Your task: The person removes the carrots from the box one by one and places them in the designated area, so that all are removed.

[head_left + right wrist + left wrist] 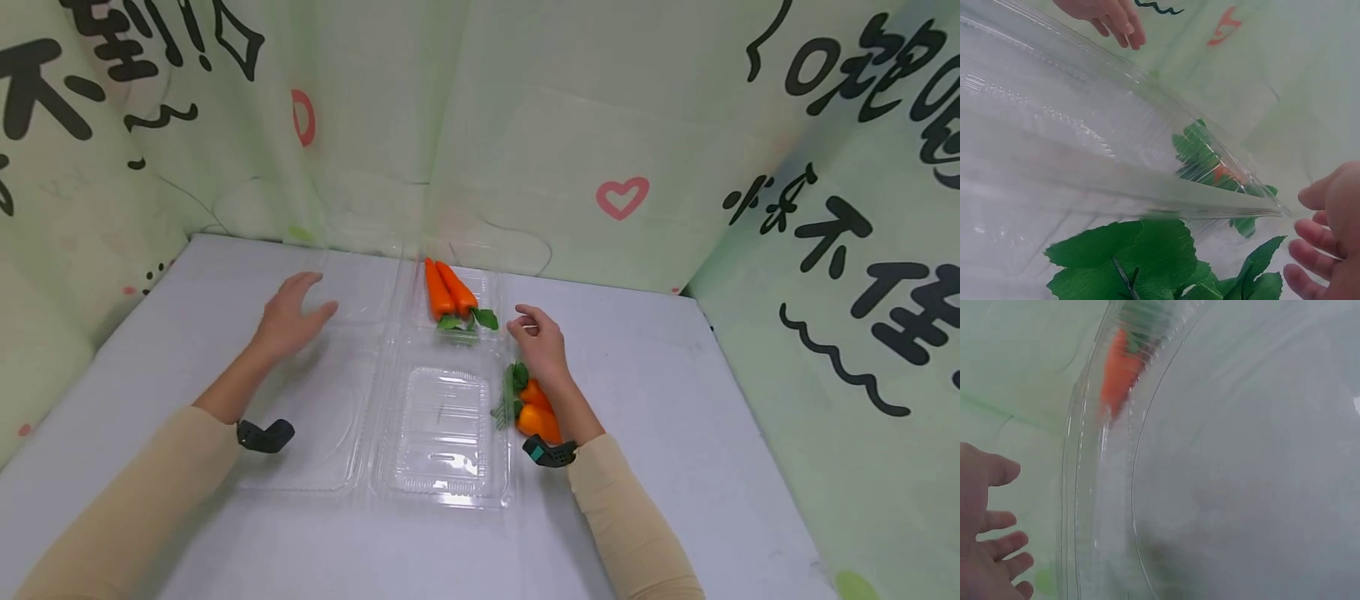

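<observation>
Two orange carrots with green leaves (451,292) lie in the rear clear plastic clamshell box (487,283). A second clear box (442,429) stands in front of it, its lid (315,442) spread out to the left. My left hand (292,312) hovers over the left side with its fingers apart, holding nothing. Just right of the rear box is my right hand (540,337), its fingers loosely bent and nothing in them. In the right wrist view, that hand (1329,244) is beside a corner of clear plastic. More orange carrots (536,412) lie under my right wrist, partly hidden by it.
A white table (660,467) carries everything. Pale green curtains (525,125) with black writing and red hearts enclose its back and sides. The clear lids and box rims lie close together, their edges hard to tell apart.
</observation>
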A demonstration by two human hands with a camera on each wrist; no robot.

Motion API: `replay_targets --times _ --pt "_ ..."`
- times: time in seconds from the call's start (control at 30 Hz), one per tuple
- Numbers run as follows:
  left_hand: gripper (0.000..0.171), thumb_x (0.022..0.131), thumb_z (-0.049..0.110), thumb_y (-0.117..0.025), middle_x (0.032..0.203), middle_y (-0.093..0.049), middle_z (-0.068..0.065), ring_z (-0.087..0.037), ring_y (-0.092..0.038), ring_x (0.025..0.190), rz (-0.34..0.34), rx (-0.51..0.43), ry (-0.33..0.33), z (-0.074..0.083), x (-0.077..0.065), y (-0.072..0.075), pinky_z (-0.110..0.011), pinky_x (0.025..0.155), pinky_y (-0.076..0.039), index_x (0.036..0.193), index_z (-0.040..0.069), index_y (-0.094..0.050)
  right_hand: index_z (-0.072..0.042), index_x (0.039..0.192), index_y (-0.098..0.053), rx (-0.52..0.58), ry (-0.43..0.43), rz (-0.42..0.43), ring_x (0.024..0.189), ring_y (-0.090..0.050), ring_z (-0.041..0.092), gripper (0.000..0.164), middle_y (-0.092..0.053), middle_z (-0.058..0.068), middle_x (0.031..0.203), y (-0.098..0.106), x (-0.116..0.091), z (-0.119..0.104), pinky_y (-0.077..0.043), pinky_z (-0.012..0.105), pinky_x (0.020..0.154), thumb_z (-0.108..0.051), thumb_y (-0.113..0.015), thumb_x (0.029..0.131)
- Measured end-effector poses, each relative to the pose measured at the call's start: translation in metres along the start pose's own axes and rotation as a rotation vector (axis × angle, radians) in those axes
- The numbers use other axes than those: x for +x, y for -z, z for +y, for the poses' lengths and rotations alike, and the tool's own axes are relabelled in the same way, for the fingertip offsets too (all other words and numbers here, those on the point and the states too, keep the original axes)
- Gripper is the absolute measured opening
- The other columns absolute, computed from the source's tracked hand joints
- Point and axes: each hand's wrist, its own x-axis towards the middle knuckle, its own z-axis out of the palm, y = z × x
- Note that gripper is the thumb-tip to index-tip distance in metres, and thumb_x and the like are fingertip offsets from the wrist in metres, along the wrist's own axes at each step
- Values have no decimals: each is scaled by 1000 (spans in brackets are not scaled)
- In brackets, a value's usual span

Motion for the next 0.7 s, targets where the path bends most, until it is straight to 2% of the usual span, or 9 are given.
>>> replay_targets --times 0.13,0.33,0.53,0.7 --pt "60 98 29 -54 154 -32 -21 -40 -27 143 -66 -32 -62 11 2 -8 -57 116 -24 149 5 -32 -11 136 -53 6 56 29 111 -54 26 40 -60 10 118 2 0 -3 -49 39 100 -23 -56 98" --pt "58 97 30 -57 152 -37 -16 -36 -37 137 -156 -52 -151 24 9 -24 -56 113 -32 149 13 -36 -10 130 -58 13 125 57 106 -55 26 35 -61 10 112 1 3 -10 -50 37 98 -22 -58 97" --pt "59 96 36 -57 152 -35 -15 -37 -34 139 -251 14 -150 36 14 -41 -61 112 -30 149 22 -37 -10 127 -59 2 180 55 105 -55 26 32 -62 11 111 1 7 -21 -49 38 98 -21 -58 97" --pt "54 98 36 -53 146 -41 -17 -36 -41 133 -277 73 -135 42 14 -52 -62 111 -27 148 23 -38 -10 127 -60 12 193 31 105 -55 26 31 -62 11 113 -1 9 -29 -49 38 98 -19 -58 97"
